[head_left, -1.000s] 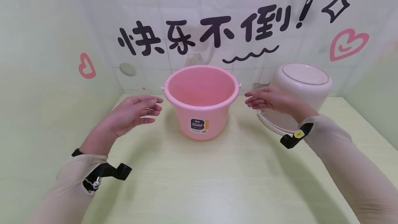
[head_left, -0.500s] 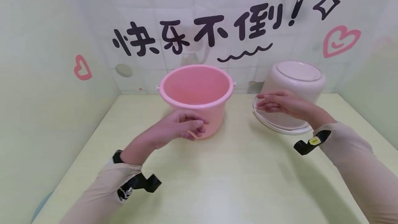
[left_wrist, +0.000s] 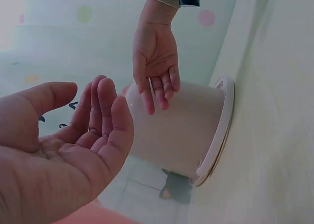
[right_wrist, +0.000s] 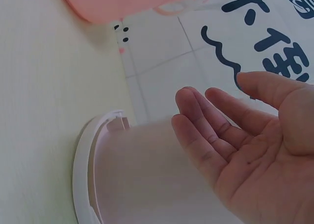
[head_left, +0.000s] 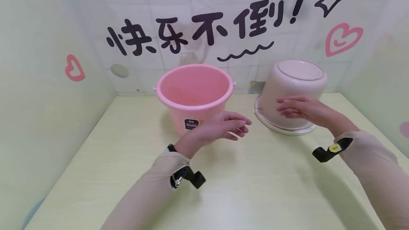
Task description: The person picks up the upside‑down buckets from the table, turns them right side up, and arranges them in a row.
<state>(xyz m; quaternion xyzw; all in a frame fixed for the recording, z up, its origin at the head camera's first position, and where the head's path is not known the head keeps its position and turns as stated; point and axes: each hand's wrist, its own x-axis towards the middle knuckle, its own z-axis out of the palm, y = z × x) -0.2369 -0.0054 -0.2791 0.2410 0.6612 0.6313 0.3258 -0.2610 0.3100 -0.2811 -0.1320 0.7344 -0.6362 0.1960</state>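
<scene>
A pink bucket (head_left: 195, 84) stands upright at the back of the table, its label partly covered by my left hand (head_left: 220, 129). That hand hovers in front of the bucket with loosely bent fingers and nothing in them. To the right, a pale pinkish-white bucket (head_left: 287, 88) sits upside down, rim on the table. My right hand (head_left: 303, 109) is in front of this overturned bucket, holding nothing, fingers relaxed. In the left wrist view the right hand (left_wrist: 157, 62) shows palm-on beside the pale bucket (left_wrist: 171, 126). The right wrist view shows the pale bucket's rim (right_wrist: 83, 170) below my fingers.
The light wood-look table (head_left: 243, 187) meets a back wall (head_left: 191, 3) with black lettering and a wavy line. Pale green side walls (head_left: 48, 116) close it in on left and right. A pink heart (head_left: 343, 40) is printed on the wall.
My left hand has swept right from the pink bucket's left side to its front right. The right hand has shifted right, over to the overturned bucket. The view has turned slightly; both buckets stay put.
</scene>
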